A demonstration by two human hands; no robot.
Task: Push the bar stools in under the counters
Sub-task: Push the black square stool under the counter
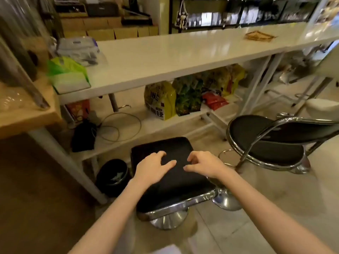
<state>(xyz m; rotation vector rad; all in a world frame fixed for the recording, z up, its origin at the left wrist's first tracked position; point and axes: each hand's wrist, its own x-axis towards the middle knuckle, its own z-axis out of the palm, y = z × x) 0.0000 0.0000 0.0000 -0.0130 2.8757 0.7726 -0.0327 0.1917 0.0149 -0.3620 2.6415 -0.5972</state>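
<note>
Presently noted: square black bar stool (170, 173) standing on the floor at centre near, chrome pedestal base (168, 219) below, seat wholly on the near side of the white counter (165, 59). Far edge of seat close to the counter's lower shelf (159, 125) line, not yet under the top. Left hand (152, 168) and right hand (203, 164) both resting on the seat's upper face, side by side, equally near; fingers loosely curled and spread, pressing flat, clasping nothing. Counter lying straight ahead of the fingertips, long axis running left to right across the view. Judged: push required directly away, toward far. Black waste bin (112, 177) just left of stool; round-seated chrome stool (269, 142) to right, also out from the counter, still to be dealt with.
</note>
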